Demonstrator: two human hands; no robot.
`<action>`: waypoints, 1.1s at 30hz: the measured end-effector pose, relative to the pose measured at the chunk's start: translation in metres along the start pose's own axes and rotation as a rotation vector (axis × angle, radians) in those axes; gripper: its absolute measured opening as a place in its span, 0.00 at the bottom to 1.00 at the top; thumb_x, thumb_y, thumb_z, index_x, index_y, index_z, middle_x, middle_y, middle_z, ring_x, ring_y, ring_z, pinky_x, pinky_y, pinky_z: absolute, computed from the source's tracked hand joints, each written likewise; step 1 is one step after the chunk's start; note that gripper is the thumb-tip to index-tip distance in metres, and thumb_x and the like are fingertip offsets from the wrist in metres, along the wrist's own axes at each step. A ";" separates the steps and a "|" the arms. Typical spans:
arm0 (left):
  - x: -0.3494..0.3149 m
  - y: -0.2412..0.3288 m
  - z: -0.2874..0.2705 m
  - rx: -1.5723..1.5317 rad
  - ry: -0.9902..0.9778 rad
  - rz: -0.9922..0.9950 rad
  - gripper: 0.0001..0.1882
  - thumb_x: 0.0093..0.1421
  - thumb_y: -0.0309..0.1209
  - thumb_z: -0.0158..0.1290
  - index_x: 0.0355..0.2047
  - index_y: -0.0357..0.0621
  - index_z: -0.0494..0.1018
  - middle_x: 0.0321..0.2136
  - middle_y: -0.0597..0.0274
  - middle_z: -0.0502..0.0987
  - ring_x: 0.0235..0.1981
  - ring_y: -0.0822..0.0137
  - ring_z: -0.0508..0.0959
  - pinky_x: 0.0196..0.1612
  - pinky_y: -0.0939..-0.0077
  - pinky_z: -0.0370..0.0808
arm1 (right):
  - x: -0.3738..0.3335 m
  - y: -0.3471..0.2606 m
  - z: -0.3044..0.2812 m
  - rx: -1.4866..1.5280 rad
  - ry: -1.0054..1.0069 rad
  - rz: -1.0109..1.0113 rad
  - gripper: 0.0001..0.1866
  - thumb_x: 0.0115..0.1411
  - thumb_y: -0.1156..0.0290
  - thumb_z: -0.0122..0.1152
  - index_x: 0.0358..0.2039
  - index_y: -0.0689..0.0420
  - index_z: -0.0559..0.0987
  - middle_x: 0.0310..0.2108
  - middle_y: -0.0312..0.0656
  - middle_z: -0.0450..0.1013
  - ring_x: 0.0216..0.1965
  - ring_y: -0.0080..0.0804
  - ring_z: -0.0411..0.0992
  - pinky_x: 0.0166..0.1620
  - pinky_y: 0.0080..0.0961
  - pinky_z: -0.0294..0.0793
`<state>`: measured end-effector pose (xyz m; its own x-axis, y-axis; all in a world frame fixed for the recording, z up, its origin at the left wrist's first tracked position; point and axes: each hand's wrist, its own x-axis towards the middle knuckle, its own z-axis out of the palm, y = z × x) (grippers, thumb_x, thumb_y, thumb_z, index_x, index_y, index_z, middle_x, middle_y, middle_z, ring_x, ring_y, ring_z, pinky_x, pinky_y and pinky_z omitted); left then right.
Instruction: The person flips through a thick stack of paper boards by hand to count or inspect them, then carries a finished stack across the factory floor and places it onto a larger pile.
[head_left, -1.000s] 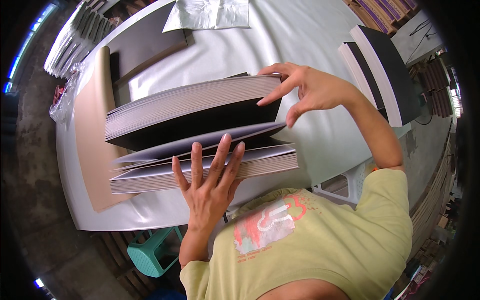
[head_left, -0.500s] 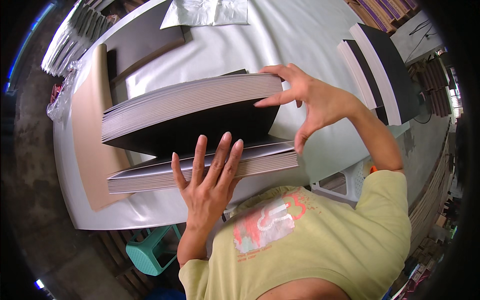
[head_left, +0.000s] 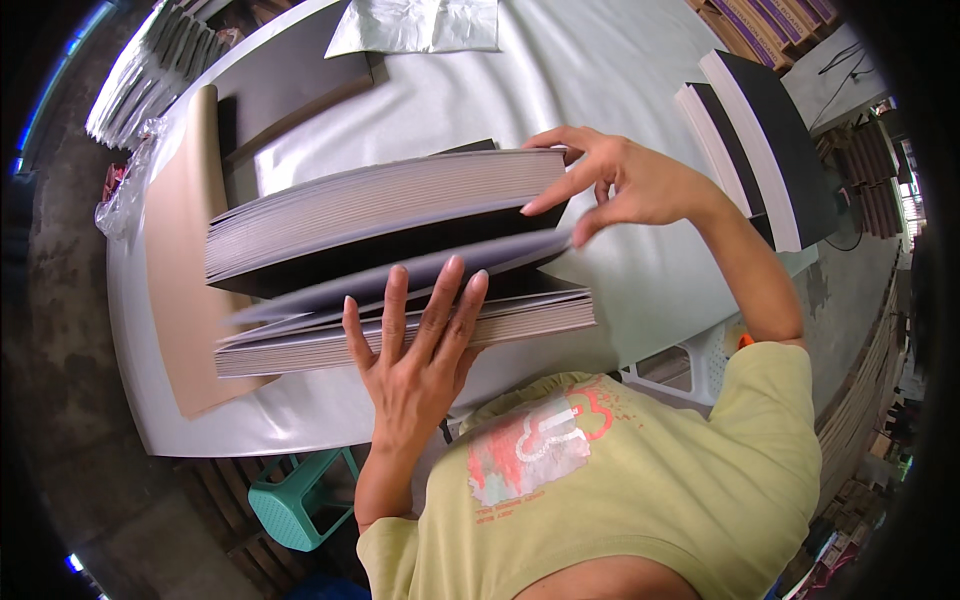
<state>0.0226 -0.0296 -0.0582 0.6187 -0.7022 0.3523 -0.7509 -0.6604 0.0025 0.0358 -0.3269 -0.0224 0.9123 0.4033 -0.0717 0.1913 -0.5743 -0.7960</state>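
Note:
A thick album (head_left: 390,205) with black leaves and pale page edges is parted in front of me, its upper block raised above the lower block (head_left: 540,317). My left hand (head_left: 412,345) lies across the near edge of the lower block, fingers spread. At the album's right end, my right hand (head_left: 620,185) grips the upper block, with fingers on top and the index finger beneath. Its thumb meets the edge of a lifted leaf (head_left: 400,277), blurred by motion between the two blocks.
Brown paper (head_left: 180,290) with a rolled edge and a dark board (head_left: 290,85) lie at left. Silvery sheeting (head_left: 415,25) is at the back. Black-covered albums (head_left: 765,140) rest at right. A green stool (head_left: 300,505) and a white stool (head_left: 685,365) stand by the table.
A leaf has come up from the lower block toward the upper one. My right thumb has risen with it toward the fingers; my left hand stays nearly still.

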 end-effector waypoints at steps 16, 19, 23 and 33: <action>-0.002 -0.002 0.003 -0.069 0.002 0.011 0.38 0.41 0.42 0.62 0.57 0.69 0.66 0.58 0.81 0.66 0.60 0.67 0.65 0.64 0.56 0.48 | -0.011 -0.012 0.013 -0.181 0.058 -0.095 0.39 0.27 0.51 0.79 0.47 0.41 0.79 0.60 0.52 0.54 0.56 0.48 0.57 0.58 0.38 0.61; -0.002 -0.001 0.001 -0.046 -0.005 0.026 0.35 0.44 0.45 0.59 0.56 0.68 0.67 0.57 0.80 0.67 0.60 0.66 0.65 0.65 0.57 0.48 | -0.010 -0.010 0.013 -0.167 0.060 -0.070 0.40 0.26 0.51 0.80 0.46 0.40 0.79 0.60 0.53 0.54 0.57 0.48 0.56 0.58 0.39 0.60; -0.001 -0.002 0.000 0.019 -0.002 0.049 0.31 0.50 0.53 0.52 0.55 0.65 0.69 0.56 0.76 0.69 0.60 0.65 0.65 0.65 0.59 0.49 | -0.008 -0.008 0.013 -0.131 0.057 -0.021 0.37 0.27 0.52 0.79 0.45 0.40 0.80 0.61 0.51 0.54 0.58 0.46 0.55 0.55 0.38 0.64; 0.001 -0.002 0.002 -0.098 0.037 0.016 0.33 0.45 0.41 0.61 0.55 0.68 0.69 0.55 0.75 0.69 0.57 0.67 0.69 0.61 0.60 0.53 | -0.010 0.000 0.023 -0.203 0.228 -0.223 0.19 0.52 0.79 0.62 0.43 0.43 0.81 0.53 0.44 0.65 0.52 0.38 0.65 0.48 0.29 0.71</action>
<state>0.0253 -0.0297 -0.0597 0.5990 -0.7008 0.3874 -0.7806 -0.6189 0.0874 0.0186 -0.3147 -0.0354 0.8928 0.3784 0.2442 0.4416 -0.6288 -0.6400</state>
